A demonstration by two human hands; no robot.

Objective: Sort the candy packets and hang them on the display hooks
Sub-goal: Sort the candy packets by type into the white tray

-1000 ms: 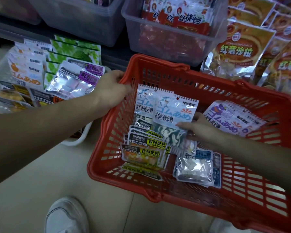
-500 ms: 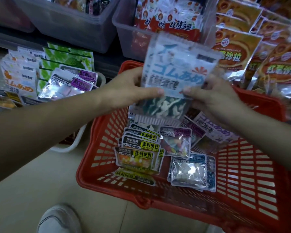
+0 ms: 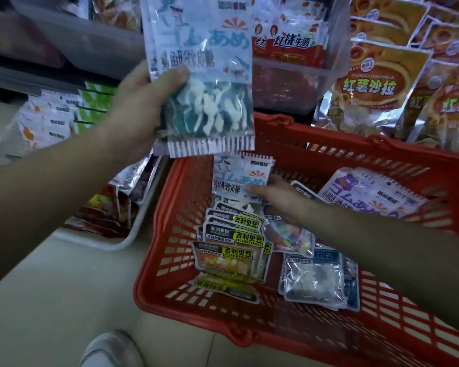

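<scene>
My left hand (image 3: 141, 107) grips a blue-and-white shark gummy packet (image 3: 204, 75) and holds it upright above the far left corner of the red basket (image 3: 170, 260). Down inside the basket, my right hand (image 3: 278, 200) pinches the lower right edge of a second shark gummy packet (image 3: 239, 178) that stands against the far wall. Below it lies a stack of yellow-and-black jelly bean packets (image 3: 231, 247). A purple bear gummy packet (image 3: 366, 192) leans at the far right, and silver-and-blue packets (image 3: 316, 282) lie in the middle.
Clear plastic bins (image 3: 289, 83) with red snack packs stand behind the basket. Orange snack bags (image 3: 376, 83) hang or lean at the right. More candy packets (image 3: 51, 123) fill a white wire rack (image 3: 133, 234) at the left. My white shoe (image 3: 112, 350) is on the pale floor.
The shark packet that both hands held has gone up and left in my left hand alone. My right hand dropped back into the basket and took hold of a second shark packet.
</scene>
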